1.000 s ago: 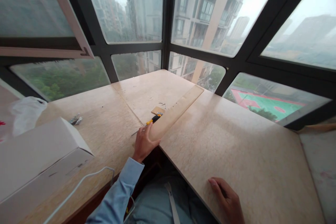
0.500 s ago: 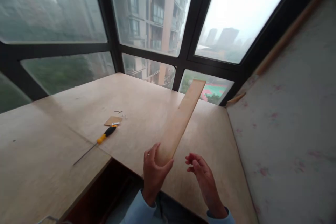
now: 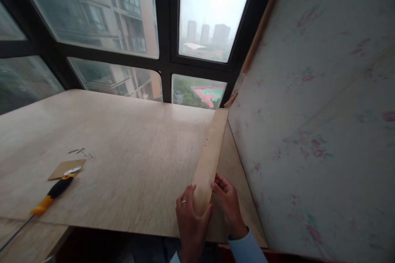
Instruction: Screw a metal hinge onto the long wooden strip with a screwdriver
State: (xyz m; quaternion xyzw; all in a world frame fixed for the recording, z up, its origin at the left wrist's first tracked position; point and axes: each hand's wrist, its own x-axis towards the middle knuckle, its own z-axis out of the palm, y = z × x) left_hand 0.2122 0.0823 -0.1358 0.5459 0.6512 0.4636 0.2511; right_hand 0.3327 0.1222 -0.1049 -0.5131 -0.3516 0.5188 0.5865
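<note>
Watching remotely: left hand point(image 3: 193, 224) clasps the near end of a board point(image 3: 208, 156), right hand point(image 3: 228, 203) pinches its right edge. Board's over the table point(image 3: 129, 135), near the wall point(image 3: 308, 107); I judge a careless twist could scrape its far end there.

L hand point(image 3: 191, 224) is bare apart from a ring point(image 3: 183, 201): thin, silver-coloured band on one finger, approx. mid-finger. R hand point(image 3: 227, 201) bare too, nails too small to make out. R sleeve point(image 3: 247, 248) = lt. blue, long, ending abt. at the wrist, cuff edge curving round it w/ soft shading along the forearm; cloth is one colour, smooth. L sleeve point(image 3: 175, 257) is the same lt. blue, but just a small wedge shows at the bottom edge of the view. Bottom, left of that, there's dark bluish cloth point(image 3: 148, 250), poss. trousers, tho v. dim & hard to be sure.
</note>
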